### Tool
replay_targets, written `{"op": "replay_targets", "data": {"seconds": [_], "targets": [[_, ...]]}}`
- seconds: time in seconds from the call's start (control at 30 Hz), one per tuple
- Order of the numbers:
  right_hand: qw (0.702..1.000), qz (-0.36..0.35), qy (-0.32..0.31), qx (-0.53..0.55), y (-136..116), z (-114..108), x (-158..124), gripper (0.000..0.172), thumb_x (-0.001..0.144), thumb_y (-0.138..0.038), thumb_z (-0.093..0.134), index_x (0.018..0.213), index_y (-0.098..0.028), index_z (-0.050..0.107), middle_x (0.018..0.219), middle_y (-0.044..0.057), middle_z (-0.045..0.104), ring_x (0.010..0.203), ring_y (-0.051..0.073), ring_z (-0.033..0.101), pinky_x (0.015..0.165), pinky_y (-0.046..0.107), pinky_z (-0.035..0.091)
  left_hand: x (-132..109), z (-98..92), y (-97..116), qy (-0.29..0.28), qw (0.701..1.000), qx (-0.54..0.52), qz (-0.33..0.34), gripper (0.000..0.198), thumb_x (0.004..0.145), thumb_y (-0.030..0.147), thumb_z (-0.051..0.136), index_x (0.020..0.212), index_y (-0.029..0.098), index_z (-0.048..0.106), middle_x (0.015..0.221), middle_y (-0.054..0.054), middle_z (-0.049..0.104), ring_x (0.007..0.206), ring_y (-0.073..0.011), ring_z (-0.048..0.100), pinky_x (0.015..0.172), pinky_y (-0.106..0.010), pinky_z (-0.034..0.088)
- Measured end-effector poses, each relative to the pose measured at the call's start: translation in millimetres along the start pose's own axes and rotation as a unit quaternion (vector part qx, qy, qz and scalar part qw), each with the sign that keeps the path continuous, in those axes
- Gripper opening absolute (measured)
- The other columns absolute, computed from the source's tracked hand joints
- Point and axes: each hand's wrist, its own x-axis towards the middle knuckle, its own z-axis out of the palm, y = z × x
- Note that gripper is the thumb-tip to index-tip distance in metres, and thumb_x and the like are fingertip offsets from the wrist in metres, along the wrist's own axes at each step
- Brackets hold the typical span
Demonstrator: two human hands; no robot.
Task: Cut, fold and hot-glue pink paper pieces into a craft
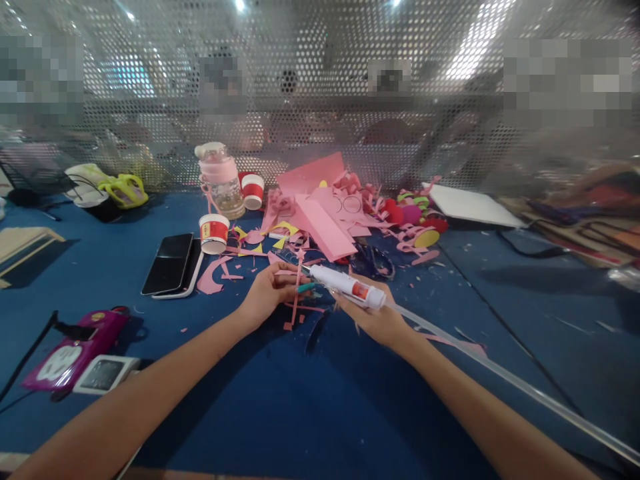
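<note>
My left hand [277,287] is closed, pinching a thin pink paper strip [296,297] that stands upright with a small star-like shape at its top. My right hand [373,317] wraps round a white hot glue gun [345,283], its metal nozzle meeting or almost meeting the strip. From the gun's back end a long clear glue stick [475,353] runs toward the lower right. A small teal piece [306,287] shows by my left fingertips; what it belongs to I cannot tell. Just beyond both hands lie dark-handled scissors [373,260] and pink paper scraps [214,275].
Pink paper sheets [325,223] are heaped at the middle back. Left of them stand a water bottle [223,180] and paper cups [214,233], with a phone [170,263] nearby. A purple device [70,353] lies front left. A perforated metal screen [310,120] rises behind the blue table [280,407].
</note>
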Motion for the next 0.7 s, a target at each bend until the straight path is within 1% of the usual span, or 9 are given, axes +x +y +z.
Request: {"op": "replay_targets", "data": {"seconds": [0.13, 0.27, 0.37, 0.43, 0.53, 0.6, 0.63, 0.67, 0.7], "targets": [[1.0, -0.007, 0.012, -0.009, 3.9, -0.2, 1.0, 0.021, 0.075, -0.039, 0.063, 0.077, -0.019, 0.063, 0.065, 0.003, 0.063, 0.057, 0.017, 0.059, 0.052, 0.028, 0.052, 0.1, -0.1, -0.2, 0.0, 1.0, -0.001, 0.0, 0.039, 0.062, 0.016, 0.078, 0.092, 0.015, 0.053, 0.084, -0.005, 0.072, 0.072, -0.017, 0.07, 0.067, -0.027, 0.055], [1.0, -0.001, -0.006, 0.012, -1.2, 0.0, 1.4, 0.024, 0.074, -0.042, 0.063, 0.077, -0.019, 0.063, 0.062, 0.003, 0.062, 0.055, 0.018, 0.059, 0.049, 0.028, 0.051, 0.2, -0.3, -0.5, 0.0, 1.0, -0.003, 0.004, 0.039, 0.062, 0.016, 0.078, 0.092, 0.015, 0.052, 0.085, -0.005, 0.072, 0.071, -0.0165, 0.069, 0.067, -0.027, 0.055], [1.0, -0.01, -0.018, 0.004, -7.1, -1.7, 1.2, 0.024, 0.074, -0.043, 0.061, 0.072, -0.019, 0.06, 0.059, 0.002, 0.06, 0.053, 0.016, 0.056, 0.047, 0.027, 0.048, -0.2, -0.3, 0.0, -0.002, 1.0, -0.004, 0.001, 0.04, 0.062, 0.017, 0.078, 0.092, 0.015, 0.052, 0.084, -0.005, 0.072, 0.071, -0.017, 0.07, 0.068, -0.029, 0.056], [0.999, -0.029, -0.008, -0.027, -9.4, -6.5, 1.8, 0.024, 0.076, -0.041, 0.059, 0.067, -0.019, 0.056, 0.058, 0.001, 0.057, 0.05, 0.014, 0.053, 0.046, 0.027, 0.045, -0.4, -0.2, 0.5, 0.0, 1.0, -0.003, 0.001, 0.041, 0.062, 0.018, 0.079, 0.092, 0.015, 0.052, 0.085, -0.006, 0.072, 0.071, -0.0173, 0.07, 0.069, -0.029, 0.056], [0.989, -0.076, 0.039, -0.117, -9.4, -21.9, 5.8, 0.023, 0.079, -0.036, 0.054, 0.063, -0.021, 0.048, 0.06, 0.001, 0.054, 0.051, 0.013, 0.05, 0.049, 0.027, 0.042, 0.2, -0.4, 1.4, 0.015, 1.0, 0.004, 0.016, 0.039, 0.062, 0.019, 0.079, 0.09, 0.015, 0.052, 0.087, -0.006, 0.071, 0.07, -0.0172, 0.07, 0.068, -0.029, 0.056], [0.969, -0.105, 0.069, -0.212, -7.9, -35.8, 10.2, 0.017, 0.078, -0.034, 0.051, 0.069, -0.021, 0.048, 0.067, 0.004, 0.056, 0.058, 0.016, 0.053, 0.054, 0.029, 0.043, 1.2, -1.0, 1.7, 0.038, 0.998, 0.005, 0.039, 0.04, 0.061, 0.02, 0.079, 0.09, 0.015, 0.051, 0.086, -0.005, 0.071, 0.071, -0.0176, 0.07, 0.068, -0.029, 0.056], [0.954, -0.107, 0.075, -0.271, -7.2, -42.5, 12.6, 0.013, 0.077, -0.033, 0.05, 0.074, -0.02, 0.049, 0.073, 0.006, 0.057, 0.064, 0.019, 0.055, 0.057, 0.031, 0.043, 1.8, -1.3, 1.8, 0.051, 0.997, 0.003, 0.051, 0.041, 0.061, 0.021, 0.079, 0.09, 0.015, 0.05, 0.084, -0.004, 0.071, 0.071, -0.0178, 0.07, 0.068, -0.029, 0.056], [0.935, -0.087, 0.076, -0.335, -6.7, -48.3, 14.8, 0.014, 0.076, -0.032, 0.049, 0.08, -0.019, 0.05, 0.078, 0.009, 0.058, 0.067, 0.021, 0.056, 0.057, 0.032, 0.043, 2.4, -1.7, 1.8, 0.063, 0.996, -0.001, 0.062, 0.043, 0.06, 0.022, 0.08, 0.089, 0.016, 0.049, 0.081, -0.003, 0.071, 0.071, -0.018, 0.07, 0.069, -0.029, 0.056], [0.913, -0.052, 0.074, -0.398, -6.3, -52.9, 16.6, 0.017, 0.076, -0.031, 0.048, 0.085, -0.017, 0.05, 0.085, 0.011, 0.058, 0.07, 0.024, 0.057, 0.057, 0.033, 0.043, 2.9, -2.1, 1.8, 0.072, 0.995, -0.005, 0.07, 0.044, 0.06, 0.023, 0.08, 0.089, 0.016, 0.048, 0.078, -0.002, 0.071, 0.071, -0.0182, 0.07, 0.069, -0.03, 0.056]]}}
